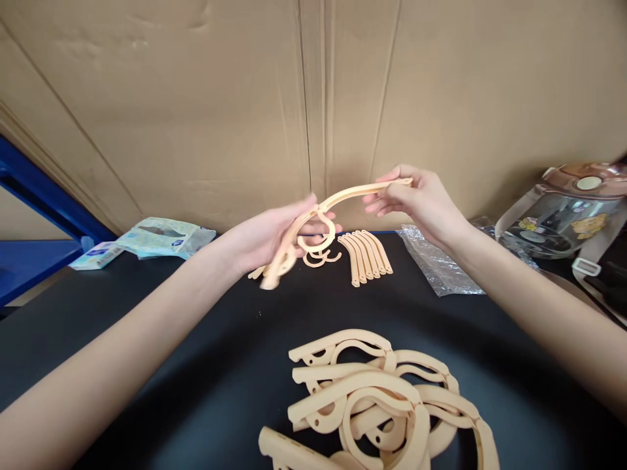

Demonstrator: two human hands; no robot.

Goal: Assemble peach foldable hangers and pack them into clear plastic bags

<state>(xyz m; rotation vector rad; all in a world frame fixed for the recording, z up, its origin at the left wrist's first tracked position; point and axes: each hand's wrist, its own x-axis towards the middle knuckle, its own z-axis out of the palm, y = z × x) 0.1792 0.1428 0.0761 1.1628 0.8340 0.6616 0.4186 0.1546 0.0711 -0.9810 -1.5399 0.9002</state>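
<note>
Held up over the dark table is a beige plastic folding hanger (317, 236), its hook curving below the middle. My left hand (274, 235) is closed around the hanger's left arm near the centre. The far end of its right arm is pinched between the thumb and fingers of my right hand (409, 192). Behind the hanger, loose beige hooks (323, 258) lie on the table, partly covered by it. A neat row of beige hanger arms (366, 258) rests to their right. Closer to me is a heap of folded beige hangers (372, 405), cut off by the lower edge.
A blue-and-white packet (164, 236) and small box lie at the back left, beside a blue metal frame (44, 196). Clear plastic wrap (441, 261) and a strapped transparent bottle (563, 222) are at the right. Cardboard (196, 117) stands behind the black table (196, 365).
</note>
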